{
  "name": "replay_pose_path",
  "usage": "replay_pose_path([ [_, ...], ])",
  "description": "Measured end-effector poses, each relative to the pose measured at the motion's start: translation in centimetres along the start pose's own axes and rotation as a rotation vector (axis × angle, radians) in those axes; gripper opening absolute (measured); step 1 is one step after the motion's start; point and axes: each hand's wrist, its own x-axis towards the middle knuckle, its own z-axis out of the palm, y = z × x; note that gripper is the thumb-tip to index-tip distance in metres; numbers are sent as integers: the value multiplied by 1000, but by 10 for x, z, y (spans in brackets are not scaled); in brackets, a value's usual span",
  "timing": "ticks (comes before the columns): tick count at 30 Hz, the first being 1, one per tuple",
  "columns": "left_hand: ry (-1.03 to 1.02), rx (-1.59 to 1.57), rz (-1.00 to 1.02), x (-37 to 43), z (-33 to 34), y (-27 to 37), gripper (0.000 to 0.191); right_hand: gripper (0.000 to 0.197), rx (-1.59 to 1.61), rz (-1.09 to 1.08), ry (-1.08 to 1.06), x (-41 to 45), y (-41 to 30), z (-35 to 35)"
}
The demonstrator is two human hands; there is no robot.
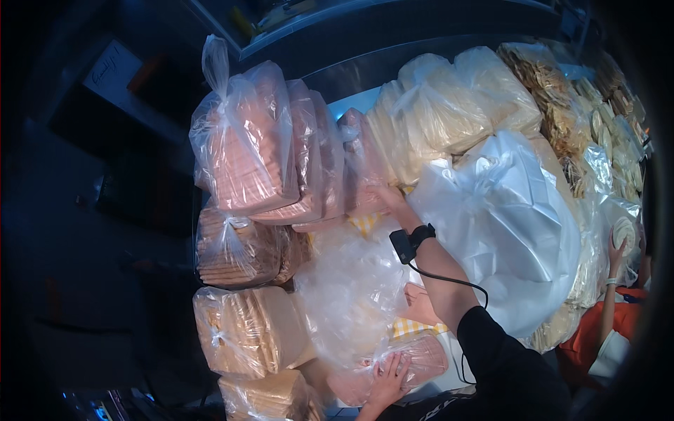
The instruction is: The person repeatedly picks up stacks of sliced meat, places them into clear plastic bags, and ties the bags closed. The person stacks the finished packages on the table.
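Observation:
My left hand (388, 380) lies with its fingers spread on a clear plastic bag of folded pink sheets (424, 355) at the near edge. My right hand (387, 199) reaches far forward and touches the lower part of another pink bag (363, 158); its grip is partly hidden. A black device (403, 246) with a cable is strapped to my right wrist. Between my hands lies crumpled, cloudy clear plastic (353, 289). Some bare pink material (419, 305) shows beside it, partly behind my right forearm.
Large pink bags (247, 152) are piled at the back left, above brown (237, 252) and tan bags (253, 331). Cream bags (447, 100) and a big white plastic bag (505, 221) fill the right. A yellow checked cloth (416, 327) covers the table. At far right, another person's hand (616, 251) touches a pale roll.

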Motion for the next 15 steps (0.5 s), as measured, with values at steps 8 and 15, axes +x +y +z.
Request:
replay_pose_path([
  [8,52,1,4,-2,-4,3,101,61,-172,-152,357,-40,-35,-9],
  [15,102,-141,40,-1,-25,3,104,40,86,-406,241,-181,-91,-35],
])
